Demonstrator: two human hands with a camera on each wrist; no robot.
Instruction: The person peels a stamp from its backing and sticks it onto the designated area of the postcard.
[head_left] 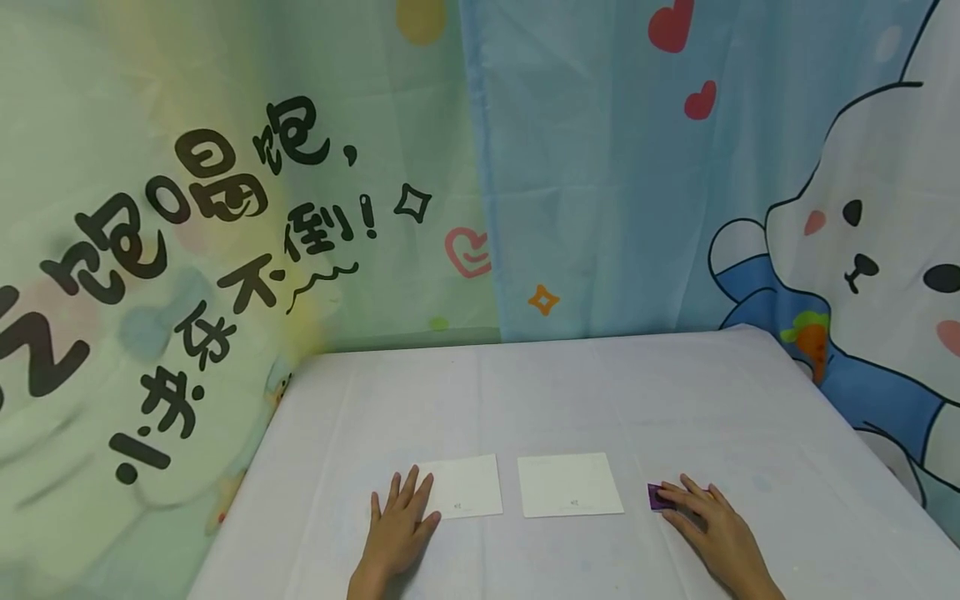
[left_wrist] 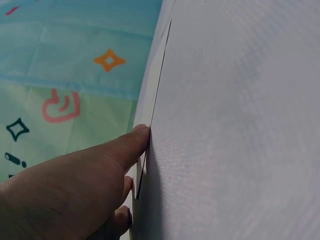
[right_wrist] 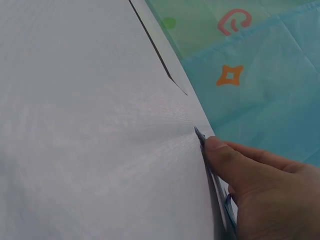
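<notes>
- Printed backdrop (head_left: 592, 183): I am seeing it hanging behind the work area, its green section meeting its blue section.
- Tabletop (head_left: 540, 400): a white surface is extending in front of the backdrop and carrying the cards.
- Left hand (head_left: 396, 533): its fingers are spreading out nearly straight, and it is resting on the left edge of the left card.
- Right hand (head_left: 720, 533): its thumb and fingers are pinching the purple piece.
- Left card (head_left: 472, 483) and right card (head_left: 568, 483): both white, they are lying side by side, slightly apart, each showing a small mark near its front edge.
- Purple piece (head_left: 654, 497): it is sitting at the right hand's fingertips, right of the right card.
</notes>
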